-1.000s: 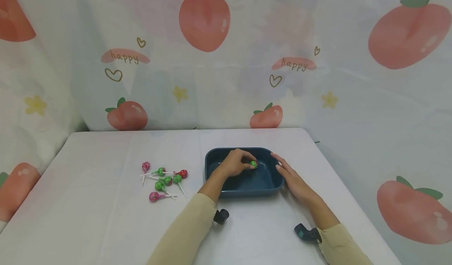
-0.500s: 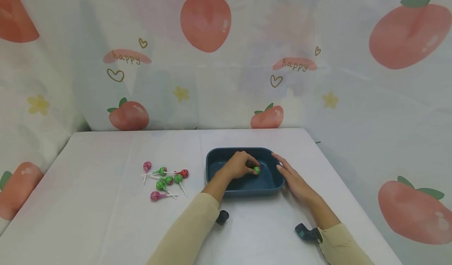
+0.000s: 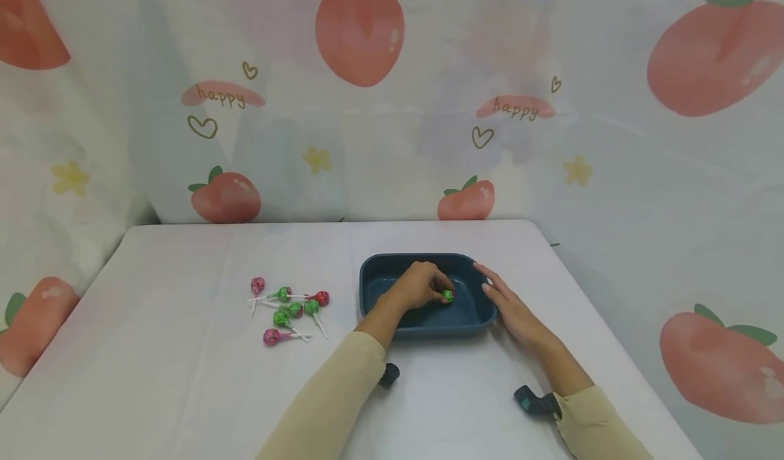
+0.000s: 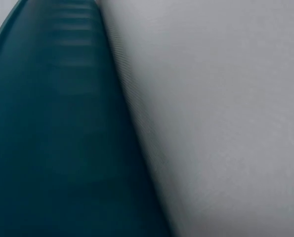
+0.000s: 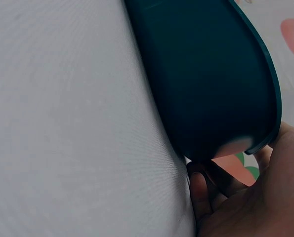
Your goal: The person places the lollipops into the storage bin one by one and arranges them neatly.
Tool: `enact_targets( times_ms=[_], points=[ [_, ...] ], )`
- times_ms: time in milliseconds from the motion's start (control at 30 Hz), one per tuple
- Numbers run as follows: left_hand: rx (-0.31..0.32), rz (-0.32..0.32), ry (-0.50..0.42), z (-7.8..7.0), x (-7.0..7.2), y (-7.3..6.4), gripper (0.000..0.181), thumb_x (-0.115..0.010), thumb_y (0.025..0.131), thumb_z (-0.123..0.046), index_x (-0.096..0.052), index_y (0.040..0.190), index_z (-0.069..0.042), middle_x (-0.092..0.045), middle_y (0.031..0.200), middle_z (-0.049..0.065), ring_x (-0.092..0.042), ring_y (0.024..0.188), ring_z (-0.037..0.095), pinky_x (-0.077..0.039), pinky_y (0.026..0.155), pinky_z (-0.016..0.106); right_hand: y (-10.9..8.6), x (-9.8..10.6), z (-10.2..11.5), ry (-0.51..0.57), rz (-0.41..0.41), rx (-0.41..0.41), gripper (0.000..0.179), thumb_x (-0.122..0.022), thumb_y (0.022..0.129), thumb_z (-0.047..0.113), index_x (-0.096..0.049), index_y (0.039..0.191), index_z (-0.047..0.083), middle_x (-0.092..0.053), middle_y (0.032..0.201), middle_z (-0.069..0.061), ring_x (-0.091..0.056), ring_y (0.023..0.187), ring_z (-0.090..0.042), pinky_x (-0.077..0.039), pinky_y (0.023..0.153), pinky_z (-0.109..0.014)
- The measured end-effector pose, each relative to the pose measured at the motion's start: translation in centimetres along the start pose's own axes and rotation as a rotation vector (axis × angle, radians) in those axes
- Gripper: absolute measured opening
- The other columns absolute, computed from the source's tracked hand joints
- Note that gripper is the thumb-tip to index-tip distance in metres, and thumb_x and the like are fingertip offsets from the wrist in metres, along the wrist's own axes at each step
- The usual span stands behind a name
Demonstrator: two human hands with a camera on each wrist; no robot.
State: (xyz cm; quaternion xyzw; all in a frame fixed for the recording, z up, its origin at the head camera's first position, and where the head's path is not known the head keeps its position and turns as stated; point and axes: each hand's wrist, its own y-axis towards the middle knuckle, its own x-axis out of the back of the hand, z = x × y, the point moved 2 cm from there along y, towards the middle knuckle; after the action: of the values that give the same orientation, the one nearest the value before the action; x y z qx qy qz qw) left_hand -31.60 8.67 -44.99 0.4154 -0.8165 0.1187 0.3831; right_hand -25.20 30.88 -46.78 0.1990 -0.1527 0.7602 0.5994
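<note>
In the head view a dark blue tray [image 3: 422,333] stands on the white table. Over it, my left hand [image 3: 416,286] reaches in and pinches a lollipop [image 3: 448,296] by its green and red wrapped head, low over the tray floor; the stick is hidden. My right hand [image 3: 514,314] lies against the tray's right end, fingertips right at the rim with fingers mostly straight. In the right wrist view, fingers [image 5: 198,190] of that hand are at the tray's lower outer corner. The left wrist view has only the tray's side wall [image 4: 63,123] and white cloth.
Several lollipops lie loosely grouped left of the tray, among them a red one [image 3: 322,299], a green one [image 3: 282,318] and a pink one [image 3: 271,337]. A peach-printed curtain [image 3: 392,140] hangs behind the table. Dark wrist cameras [image 3: 536,402] jut from both sleeves.
My left hand has moved slightly right and down in the tray with the lollipop pinched. My right hand keeps its place at the tray's end. The head view has shifted a little.
</note>
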Motion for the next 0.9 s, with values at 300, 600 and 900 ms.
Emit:
enact_targets(
  times_ms=[300,600,900],
  points=[
    [0.015,-0.034,-0.003,0.19,0.14,-0.02,0.021,-0.085,0.085,-0.006,-0.083,0.105,-0.013,-0.072,0.091,-0.005,-0.062,0.086,0.007,-0.051,0.076,0.019,-0.10,-0.04,0.06,0.012,-0.001,-0.006,0.052,-0.032,0.114,0.044,-0.026,0.165,0.034,-0.014,0.172,-0.006,-0.004,0.156,-0.036,-0.004,0.115,-0.072],
    [0.046,-0.041,-0.019,0.52,0.42,-0.07,0.022,-0.086,0.085,-0.007,-0.082,0.106,-0.013,-0.072,0.090,-0.006,-0.063,0.085,0.007,-0.051,0.077,0.021,0.18,0.03,-0.09,0.026,0.006,0.014,0.052,-0.033,0.114,0.043,-0.027,0.164,0.033,-0.014,0.171,-0.006,-0.004,0.156,-0.034,-0.003,0.115,-0.070],
    [0.048,-0.039,-0.013,0.52,0.41,-0.17,0.022,-0.086,0.086,-0.008,-0.082,0.107,-0.014,-0.071,0.091,-0.006,-0.062,0.087,0.008,-0.051,0.076,0.022,0.13,-0.01,-0.21,-0.001,-0.005,0.004,0.052,-0.031,0.114,0.042,-0.026,0.165,0.030,-0.014,0.171,-0.008,-0.004,0.156,-0.036,-0.003,0.115,-0.070]
  ],
)
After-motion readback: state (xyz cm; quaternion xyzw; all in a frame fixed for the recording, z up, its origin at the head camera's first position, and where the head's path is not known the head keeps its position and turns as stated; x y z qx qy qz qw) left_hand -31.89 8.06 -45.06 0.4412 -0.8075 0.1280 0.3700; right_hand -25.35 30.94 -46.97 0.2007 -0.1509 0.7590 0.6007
